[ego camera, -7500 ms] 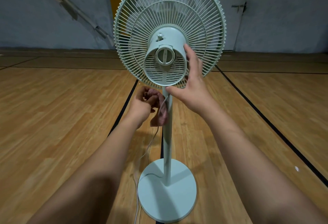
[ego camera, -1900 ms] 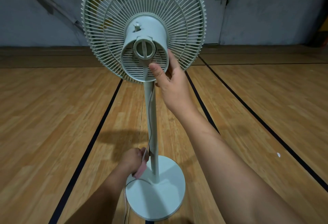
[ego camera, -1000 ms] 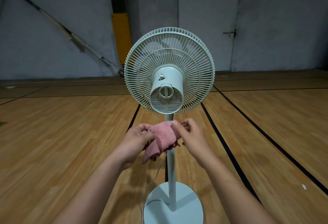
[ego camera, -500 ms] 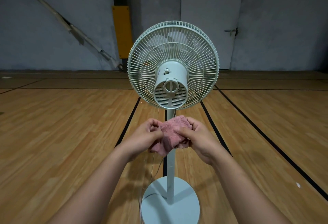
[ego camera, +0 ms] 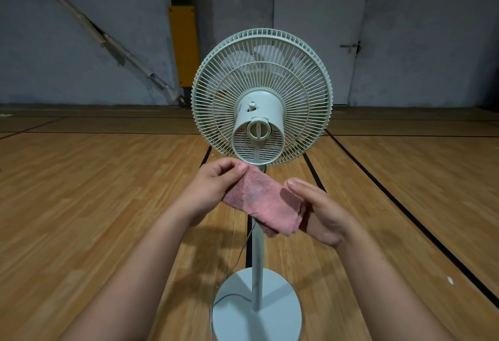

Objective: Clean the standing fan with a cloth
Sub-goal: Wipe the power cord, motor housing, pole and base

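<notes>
Lighting dim and diffuse, from overhead. The wooden floor (ego camera: 94,205) is the brightest area; the grey wall (ego camera: 67,43) across the top is murky, darkest in the upper corners. Soft forearm shadows lie on the floor at lower centre. The right hand (ego camera: 321,213) shadows the cloth (ego camera: 259,200) slightly. Floor lines splay toward the side edges: wide-angle distortion. Centre sharp, lower margins soft.
</notes>
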Motion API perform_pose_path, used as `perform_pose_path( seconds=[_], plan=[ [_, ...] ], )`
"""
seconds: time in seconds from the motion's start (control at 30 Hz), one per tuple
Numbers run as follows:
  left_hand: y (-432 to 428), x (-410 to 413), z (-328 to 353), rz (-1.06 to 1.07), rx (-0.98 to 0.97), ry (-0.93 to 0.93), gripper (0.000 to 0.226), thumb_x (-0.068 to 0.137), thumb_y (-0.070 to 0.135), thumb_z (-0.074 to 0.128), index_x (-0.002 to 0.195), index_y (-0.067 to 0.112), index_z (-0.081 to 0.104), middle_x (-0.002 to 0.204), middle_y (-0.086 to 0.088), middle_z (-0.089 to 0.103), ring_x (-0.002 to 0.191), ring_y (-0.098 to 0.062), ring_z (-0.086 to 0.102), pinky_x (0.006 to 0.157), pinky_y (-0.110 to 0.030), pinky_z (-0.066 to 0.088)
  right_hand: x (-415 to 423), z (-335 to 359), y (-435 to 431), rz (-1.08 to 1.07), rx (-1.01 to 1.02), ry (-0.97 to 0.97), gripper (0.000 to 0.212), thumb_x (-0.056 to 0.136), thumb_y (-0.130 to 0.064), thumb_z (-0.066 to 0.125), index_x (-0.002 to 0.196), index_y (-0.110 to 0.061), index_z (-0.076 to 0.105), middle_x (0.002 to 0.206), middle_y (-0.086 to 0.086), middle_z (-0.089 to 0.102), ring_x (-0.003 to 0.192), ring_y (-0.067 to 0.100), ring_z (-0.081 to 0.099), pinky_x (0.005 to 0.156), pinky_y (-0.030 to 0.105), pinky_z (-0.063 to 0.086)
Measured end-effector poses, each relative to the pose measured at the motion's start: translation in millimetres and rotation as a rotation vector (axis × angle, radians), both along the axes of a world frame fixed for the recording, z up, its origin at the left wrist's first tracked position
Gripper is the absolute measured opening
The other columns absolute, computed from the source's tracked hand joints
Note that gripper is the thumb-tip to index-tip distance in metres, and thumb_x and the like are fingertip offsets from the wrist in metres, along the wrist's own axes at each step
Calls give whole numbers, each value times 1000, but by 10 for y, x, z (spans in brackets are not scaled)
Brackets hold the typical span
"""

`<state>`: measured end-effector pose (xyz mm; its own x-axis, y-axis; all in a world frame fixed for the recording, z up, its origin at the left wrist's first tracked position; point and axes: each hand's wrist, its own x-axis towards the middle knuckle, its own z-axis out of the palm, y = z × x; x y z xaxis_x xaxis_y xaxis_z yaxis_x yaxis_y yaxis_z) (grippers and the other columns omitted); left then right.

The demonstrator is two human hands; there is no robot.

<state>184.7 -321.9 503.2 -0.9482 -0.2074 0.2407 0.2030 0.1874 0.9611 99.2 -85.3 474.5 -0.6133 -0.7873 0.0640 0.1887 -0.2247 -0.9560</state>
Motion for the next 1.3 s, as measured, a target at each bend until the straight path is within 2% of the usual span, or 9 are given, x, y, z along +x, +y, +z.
perform_pose_path(
  seconds=[0.13, 0.27, 0.5, 0.6, 0.7, 0.83, 1.0, 1.13, 1.3],
  plan=[
    [99, -57, 66, 44, -182, 82, 16, 105, 37, 69, 97, 34, 82, 98, -4, 78, 86, -13, 74, 75, -29, 59, 54, -7, -51, -38, 52, 66, 28, 87, -29, 80, 111, -19, 73, 109, 13, 69, 90, 26, 66, 68, 37, 52],
    [174, -187, 29, 111, -240, 159, 7, 95, 36, 82, 91, 33, 76, 72, 17, 67, 60, 0, 57, 54, -15, 46, 94, 24, -99, -30, -49, 66, 21, 89, -17, 77, 109, -12, 73, 111, 19, 72, 95, 29, 73, 79, 39, 63],
    [116, -185, 182, 350, -92, 244, 43, 90, 72, 61, 79, 30, 61, 67, 5, 71, 49, -12, 64, 42, -24, 46, 116, 249, -75, -201, -184, 86, 13, 94, -12, 72, 103, -11, 62, 104, 29, 68, 80, 38, 71, 68, 47, 62],
    [-47, -217, 193, 459, 8, 136, 42, 102, 63, 58, 91, 22, 62, 73, 9, 69, 57, -6, 65, 49, -24, 51, 96, 455, -42, -560, -141, 245, 9, 99, -4, 66, 102, -11, 63, 94, 17, 75, 70, 31, 71, 59, 44, 59],
    [-68, -278, 186, 324, 214, -116, 51, 103, 67, 52, 113, 18, 60, 101, -1, 68, 85, -14, 71, 62, -31, 57, 82, 696, -59, -781, -129, 365, 11, 99, 2, 62, 101, -9, 63, 91, 18, 74, 61, 35, 65, 56, 62, 54],
    [47, -337, 197, 26, 596, -343, 77, 98, 75, 54, 135, 7, 54, 129, -25, 68, 109, -42, 76, 74, -45, 66, 30, 1065, -103, -926, -123, 473, 5, 99, -3, 63, 98, -8, 63, 78, 11, 75, 50, 28, 67, 41, 42, 51],
    [195, -454, 213, -151, 830, -369, 74, 89, 78, 64, 116, 10, 58, 128, -31, 66, 104, -53, 76, 96, -54, 61, -238, 1485, -247, -1227, -50, 726, 12, 91, -7, 61, 90, -19, 63, 92, 2, 70, 84, 20, 68, 75, 44, 60],
    [233, -506, 243, -203, 935, -311, 88, 87, 78, 68, 137, 7, 58, 132, -32, 68, 111, -57, 72, 95, -60, 61, -412, 1629, -563, -1108, 141, 1085, 12, 95, -8, 63, 88, -16, 59, 94, -3, 63, 83, 10, 61, 69, 33, 54],
    [283, -515, 332, -278, 972, -203, 85, 90, 82, 58, 141, 14, 70, 138, -22, 71, 129, -48, 65, 108, -61, 54, -478, 1620, -838, -756, 397, 1165, 5, 98, -24, 70, 98, -19, 73, 107, -8, 75, 105, 10, 70, 92, 41, 59]
  ],
)
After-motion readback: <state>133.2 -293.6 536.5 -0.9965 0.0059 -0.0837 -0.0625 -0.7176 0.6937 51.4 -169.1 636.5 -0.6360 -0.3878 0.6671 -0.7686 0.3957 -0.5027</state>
